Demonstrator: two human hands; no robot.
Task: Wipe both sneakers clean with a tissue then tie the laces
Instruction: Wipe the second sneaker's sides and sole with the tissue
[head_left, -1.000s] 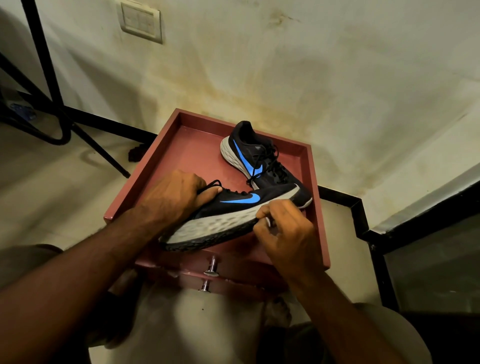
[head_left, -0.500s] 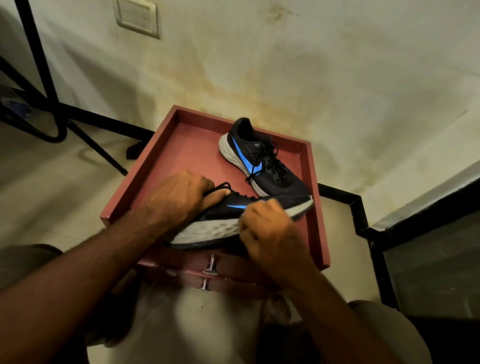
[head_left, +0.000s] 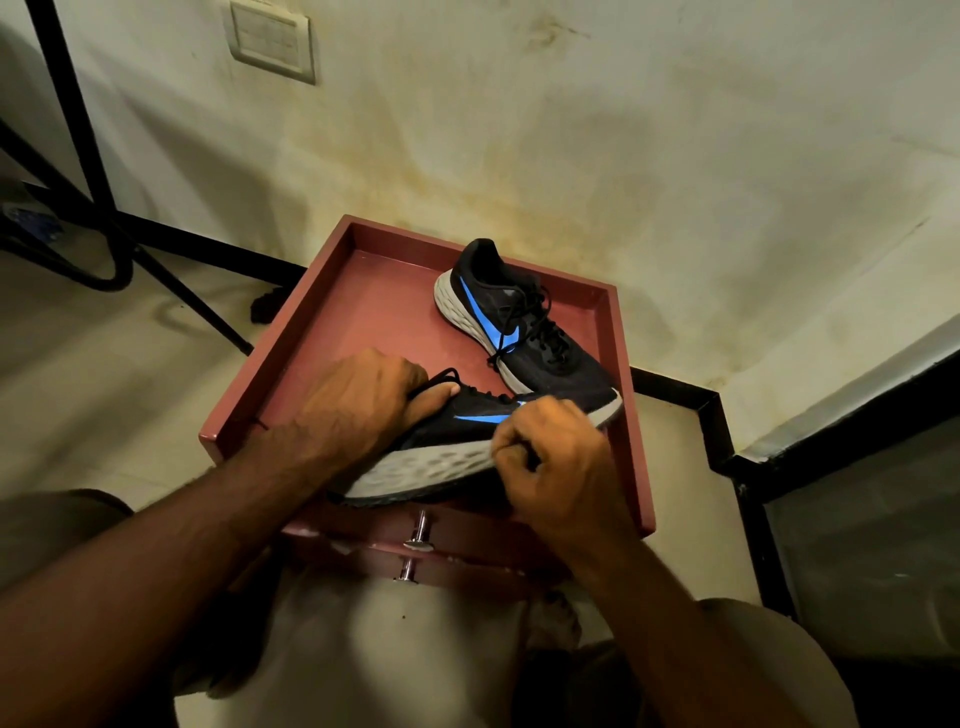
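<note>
Two black sneakers with blue swooshes and pale soles are on a red tray-topped stand (head_left: 322, 332). The far sneaker (head_left: 519, 322) rests upright at the back right, its laces loose. The near sneaker (head_left: 447, 457) is tipped on its side, with its sole facing me. My left hand (head_left: 358, 405) grips its heel and collar, the thumb inside the opening. My right hand (head_left: 556, 457) presses against the sole edge near the forefoot. Its fingers are pinched shut on a tissue, which they almost entirely hide.
The stand has two metal drawer knobs (head_left: 415, 540) on its front, just above my knees. A stained wall with a switch plate (head_left: 272, 39) rises behind. Black metal frame legs (head_left: 98, 208) stand at the left, and a dark ledge (head_left: 852, 467) at the right.
My right hand slid left along the sole from the toe, then back a little to the right. The sneaker's toe dropped lower. My left hand kept its grip.
</note>
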